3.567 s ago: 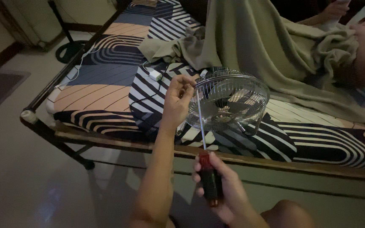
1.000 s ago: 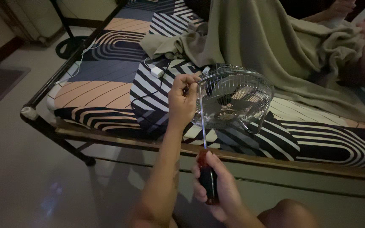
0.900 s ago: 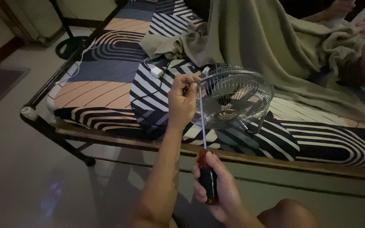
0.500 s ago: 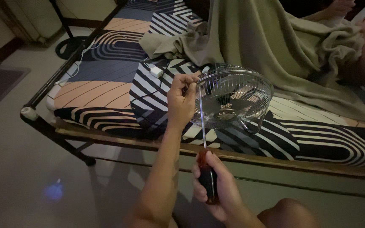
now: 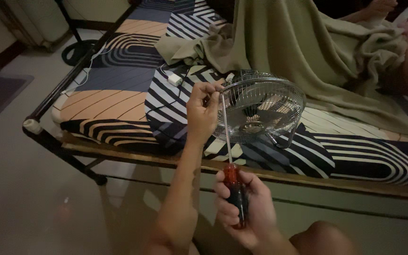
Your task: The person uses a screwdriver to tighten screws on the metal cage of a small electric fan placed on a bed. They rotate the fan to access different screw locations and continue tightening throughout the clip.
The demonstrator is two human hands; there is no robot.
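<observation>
Nothing much moves; both hands stay put. Left hand [image 5: 201,113] pinches the tip at the fan cage [image 5: 260,107]. Right hand [image 5: 244,210] grips the screwdriver [image 5: 232,182] handle near; its long rod points far.

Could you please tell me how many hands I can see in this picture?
2 for certain: the left hand pinches at the fan guard's rim, and the right hand grips the screwdriver handle. Another person's may lie hidden in the blanket.

The right hand [image 5: 247,212] grips a long screwdriver [image 5: 230,165] whose tip the left hand [image 5: 202,113] steadies at the wire fan guard [image 5: 260,106].
</observation>
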